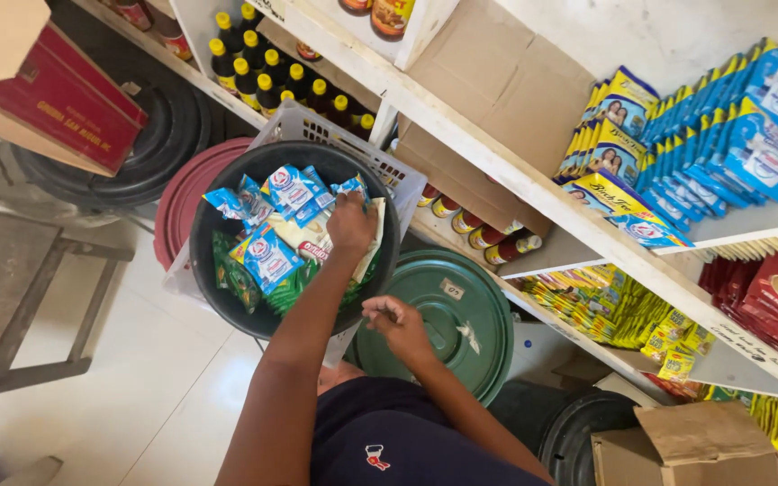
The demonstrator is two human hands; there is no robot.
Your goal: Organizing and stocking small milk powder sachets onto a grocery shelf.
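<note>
A black bucket (212,270) stands in a white plastic basket (335,130) and holds several blue-and-white sachets (269,255), green packets (238,279) and a cream pack. My left hand (351,223) reaches down into the bucket, its fingers closed on a blue sachet (349,187) at the far rim. My right hand (398,322) hovers over the near rim of the bucket, beside a green round lid (461,315). Its fingers are curled in, and I see nothing in them.
White shelves (533,193) on the right carry blue and yellow sachet strips, red packets, dark bottles with yellow caps and cardboard boxes. A red lid, black tubs, a wooden bench (11,297) and a red carton (56,99) stand around the bucket. A cardboard box (695,445) sits bottom right.
</note>
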